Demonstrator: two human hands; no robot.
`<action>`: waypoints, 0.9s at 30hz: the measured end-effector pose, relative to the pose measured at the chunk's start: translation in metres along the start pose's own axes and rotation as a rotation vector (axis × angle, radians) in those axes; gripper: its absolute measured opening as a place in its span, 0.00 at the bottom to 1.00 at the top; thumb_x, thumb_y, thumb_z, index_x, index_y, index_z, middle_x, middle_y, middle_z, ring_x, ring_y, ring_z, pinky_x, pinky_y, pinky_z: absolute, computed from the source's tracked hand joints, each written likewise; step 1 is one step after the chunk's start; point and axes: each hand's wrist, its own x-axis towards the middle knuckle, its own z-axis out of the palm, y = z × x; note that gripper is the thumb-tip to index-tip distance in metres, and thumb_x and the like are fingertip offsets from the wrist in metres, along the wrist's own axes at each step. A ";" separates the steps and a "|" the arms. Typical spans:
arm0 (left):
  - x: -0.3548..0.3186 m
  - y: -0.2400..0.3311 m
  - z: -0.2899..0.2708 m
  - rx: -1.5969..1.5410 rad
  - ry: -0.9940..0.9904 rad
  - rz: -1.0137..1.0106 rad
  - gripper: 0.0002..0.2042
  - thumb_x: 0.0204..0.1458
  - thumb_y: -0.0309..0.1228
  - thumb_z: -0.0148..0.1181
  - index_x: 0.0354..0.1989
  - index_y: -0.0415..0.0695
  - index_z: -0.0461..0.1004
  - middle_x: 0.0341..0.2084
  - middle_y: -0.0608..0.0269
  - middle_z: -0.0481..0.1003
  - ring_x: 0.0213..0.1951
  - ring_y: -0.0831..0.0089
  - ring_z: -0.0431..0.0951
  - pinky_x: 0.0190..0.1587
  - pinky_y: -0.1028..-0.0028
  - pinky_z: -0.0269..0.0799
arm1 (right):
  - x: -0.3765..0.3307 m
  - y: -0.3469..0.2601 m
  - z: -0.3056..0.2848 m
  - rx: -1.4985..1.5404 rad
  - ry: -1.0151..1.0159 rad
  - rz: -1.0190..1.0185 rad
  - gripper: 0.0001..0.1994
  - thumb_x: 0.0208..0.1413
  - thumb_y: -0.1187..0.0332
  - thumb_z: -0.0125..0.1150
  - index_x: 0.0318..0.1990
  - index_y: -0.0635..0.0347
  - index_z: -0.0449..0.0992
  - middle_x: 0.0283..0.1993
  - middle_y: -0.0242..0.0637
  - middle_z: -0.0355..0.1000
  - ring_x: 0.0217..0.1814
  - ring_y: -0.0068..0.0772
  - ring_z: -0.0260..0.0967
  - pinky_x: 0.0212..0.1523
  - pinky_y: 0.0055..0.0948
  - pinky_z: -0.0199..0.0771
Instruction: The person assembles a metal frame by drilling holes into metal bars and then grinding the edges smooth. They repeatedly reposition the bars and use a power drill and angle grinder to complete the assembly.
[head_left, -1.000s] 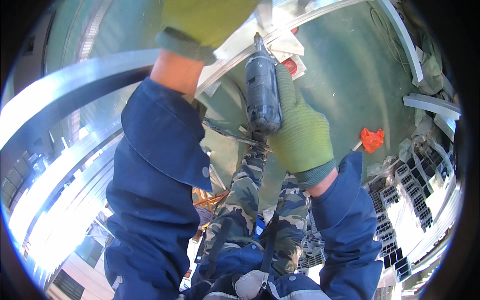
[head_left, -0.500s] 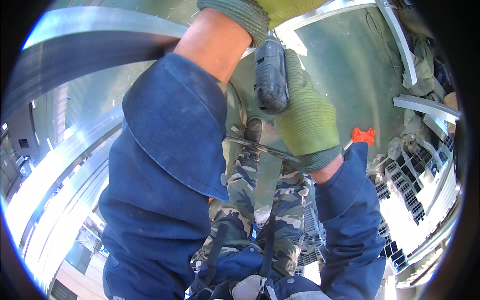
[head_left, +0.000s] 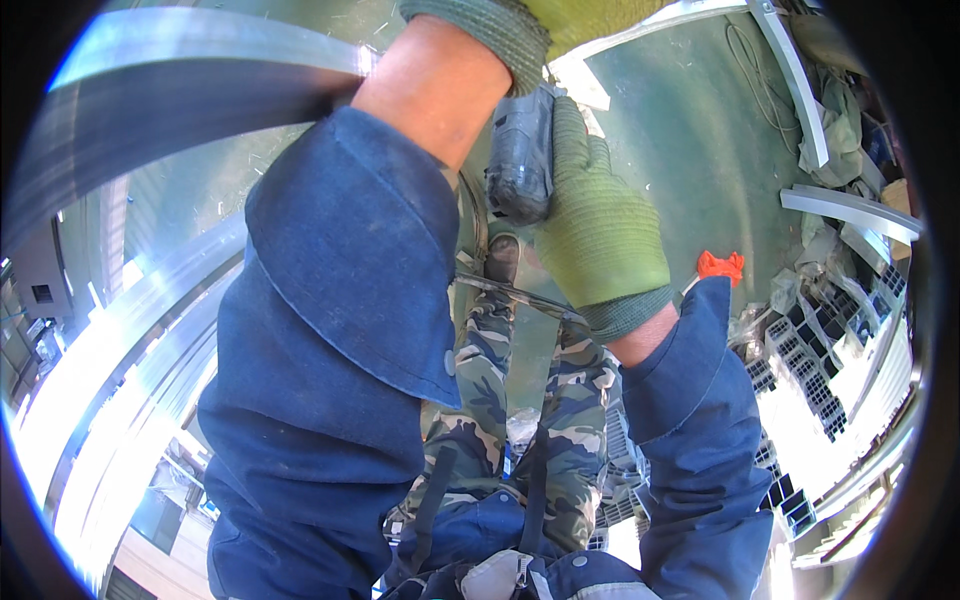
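Note:
My right hand (head_left: 604, 235), in a green knitted glove, grips a dark grey, scuffed power tool (head_left: 520, 165). Its rounded rear end faces me, and gloved fingers lie along its right side; the tool's front end is hidden beneath my left wrist. Across the top reaches my left arm, with my left hand (head_left: 590, 18) in a matching glove, cut off by the upper edge. What those left fingers do is out of sight. Close beyond the tool is a pale metal piece (head_left: 585, 85).
Long metal profiles (head_left: 190, 110) run along the left side. On the right lie a curved metal strip (head_left: 850, 212), stacked hollow profiles (head_left: 800, 370) and plastic wrapping (head_left: 840, 130). An orange object (head_left: 720, 267) shows beside my right sleeve. A thin dark bar (head_left: 515, 293) crosses before my legs.
The power tool and my right hand have shifted slightly left in the picture. My left hand has moved a little to the right.

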 end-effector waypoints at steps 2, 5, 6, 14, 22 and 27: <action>0.002 0.001 0.003 -0.017 -0.002 0.007 0.06 0.64 0.30 0.64 0.42 0.42 0.82 0.29 0.69 0.77 0.32 0.81 0.74 0.35 0.74 0.70 | 0.000 -0.002 -0.006 0.015 -0.036 0.042 0.50 0.51 0.56 0.74 0.79 0.62 0.52 0.63 0.55 0.73 0.45 0.58 0.82 0.39 0.48 0.84; 0.001 0.001 0.003 -0.004 -0.003 0.007 0.06 0.64 0.30 0.64 0.42 0.42 0.82 0.29 0.69 0.77 0.32 0.81 0.74 0.35 0.74 0.70 | 0.000 0.001 0.001 -0.005 0.022 0.005 0.52 0.50 0.55 0.75 0.79 0.62 0.51 0.63 0.56 0.73 0.45 0.58 0.82 0.40 0.48 0.84; 0.002 0.001 0.002 0.000 -0.005 0.008 0.06 0.64 0.30 0.64 0.42 0.42 0.82 0.29 0.70 0.77 0.32 0.81 0.74 0.35 0.74 0.70 | 0.001 0.000 -0.001 -0.002 0.002 0.005 0.53 0.49 0.56 0.76 0.79 0.62 0.51 0.63 0.56 0.73 0.46 0.58 0.82 0.41 0.48 0.84; 0.003 0.001 0.005 -0.005 -0.003 0.023 0.05 0.64 0.29 0.64 0.41 0.42 0.82 0.29 0.70 0.77 0.31 0.81 0.74 0.34 0.74 0.70 | -0.004 0.002 -0.013 0.018 -0.062 0.025 0.57 0.43 0.58 0.79 0.79 0.61 0.51 0.63 0.55 0.73 0.49 0.61 0.81 0.44 0.51 0.83; 0.003 0.001 0.001 0.024 -0.002 0.023 0.05 0.63 0.29 0.64 0.39 0.41 0.82 0.28 0.70 0.76 0.31 0.81 0.74 0.34 0.74 0.69 | -0.007 0.000 -0.012 -0.005 -0.048 0.015 0.53 0.47 0.57 0.78 0.78 0.61 0.53 0.60 0.54 0.72 0.47 0.60 0.80 0.42 0.50 0.83; 0.004 -0.004 0.006 0.011 -0.008 0.024 0.05 0.63 0.29 0.64 0.39 0.41 0.82 0.28 0.70 0.76 0.31 0.81 0.74 0.34 0.74 0.69 | -0.009 0.004 -0.012 -0.050 -0.058 0.012 0.52 0.46 0.60 0.79 0.77 0.61 0.55 0.58 0.53 0.73 0.48 0.60 0.80 0.43 0.49 0.83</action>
